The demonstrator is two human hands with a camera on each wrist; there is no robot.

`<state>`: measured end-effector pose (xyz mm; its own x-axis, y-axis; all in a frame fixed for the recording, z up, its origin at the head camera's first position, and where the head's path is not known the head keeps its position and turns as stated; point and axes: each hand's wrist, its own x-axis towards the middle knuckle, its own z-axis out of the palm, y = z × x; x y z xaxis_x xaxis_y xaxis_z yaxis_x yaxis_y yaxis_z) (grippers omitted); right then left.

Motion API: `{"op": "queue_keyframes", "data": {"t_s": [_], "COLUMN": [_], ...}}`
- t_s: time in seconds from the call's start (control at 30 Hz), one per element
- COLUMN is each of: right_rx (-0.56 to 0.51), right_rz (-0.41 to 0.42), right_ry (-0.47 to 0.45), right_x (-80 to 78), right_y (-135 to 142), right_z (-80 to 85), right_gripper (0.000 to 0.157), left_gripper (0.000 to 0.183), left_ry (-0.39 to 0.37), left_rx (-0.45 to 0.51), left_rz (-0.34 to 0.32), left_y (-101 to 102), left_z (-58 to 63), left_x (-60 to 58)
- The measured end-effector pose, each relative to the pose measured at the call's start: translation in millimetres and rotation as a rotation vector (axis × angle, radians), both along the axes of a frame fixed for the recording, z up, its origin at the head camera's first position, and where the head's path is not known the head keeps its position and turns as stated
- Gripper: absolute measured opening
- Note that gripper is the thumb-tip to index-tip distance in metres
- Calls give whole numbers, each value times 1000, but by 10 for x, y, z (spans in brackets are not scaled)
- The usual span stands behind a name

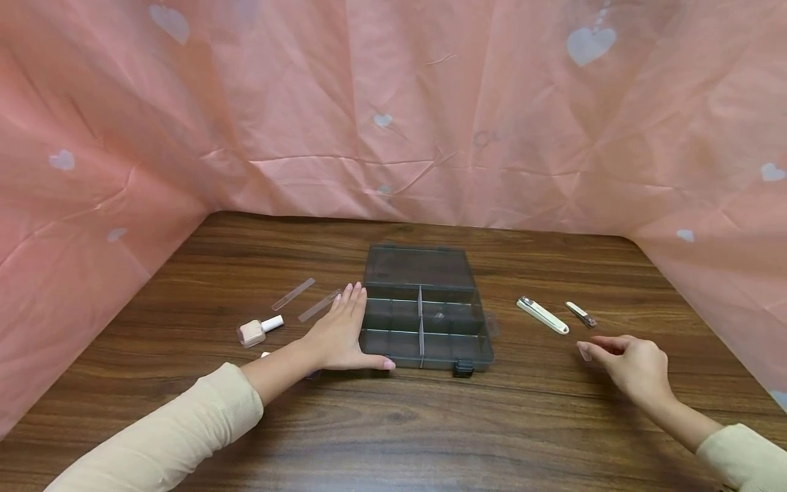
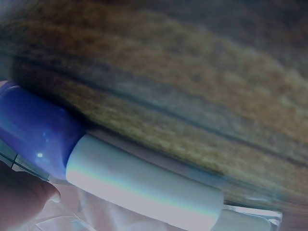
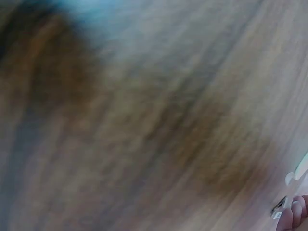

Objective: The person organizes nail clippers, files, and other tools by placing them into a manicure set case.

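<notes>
A dark translucent compartment box lies with its lid raised at the back. My left hand rests along the box's left side, fingers straight and thumb stretched over the front edge. Mostly hidden under that forearm in the head view, a purple nail polish bottle with a white cap shows in the left wrist view. On the right, my right hand hovers near a small nail clipper, thumb and fingers slightly apart with nothing visible between them. A larger pale nail clipper lies left of it.
Left of the box lie a pale nail polish bottle with a white cap and two clear thin strips, one farther left and one near my left fingers. Pink heart-patterned cloth hangs around the wooden table.
</notes>
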<state>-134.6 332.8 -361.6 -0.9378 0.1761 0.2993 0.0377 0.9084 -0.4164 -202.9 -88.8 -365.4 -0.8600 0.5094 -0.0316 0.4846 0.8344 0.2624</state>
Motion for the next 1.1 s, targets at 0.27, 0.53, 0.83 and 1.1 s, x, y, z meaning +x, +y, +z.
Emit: {"op": "queue_keyframes", "data": {"t_s": [0.27, 0.53, 0.83, 1.1], "right_rx": [9, 17, 68, 66], "right_rz": [-5, -6, 30, 46], "right_ry": [-102, -60, 0, -30], "right_x": [67, 40, -29, -41], "right_y": [38, 26, 7, 6], "right_z": [-58, -100, -102, -74], "right_gripper": [36, 27, 17, 17], "left_gripper": [127, 128, 128, 128], "left_ry": [-12, -19, -20, -27], "left_rx": [-1, -3, 4, 3], "left_rz": [2, 9, 7, 7], "left_y": [10, 2, -2, -1], "left_z": [18, 10, -1, -4], "left_x": [14, 10, 5, 3]}}
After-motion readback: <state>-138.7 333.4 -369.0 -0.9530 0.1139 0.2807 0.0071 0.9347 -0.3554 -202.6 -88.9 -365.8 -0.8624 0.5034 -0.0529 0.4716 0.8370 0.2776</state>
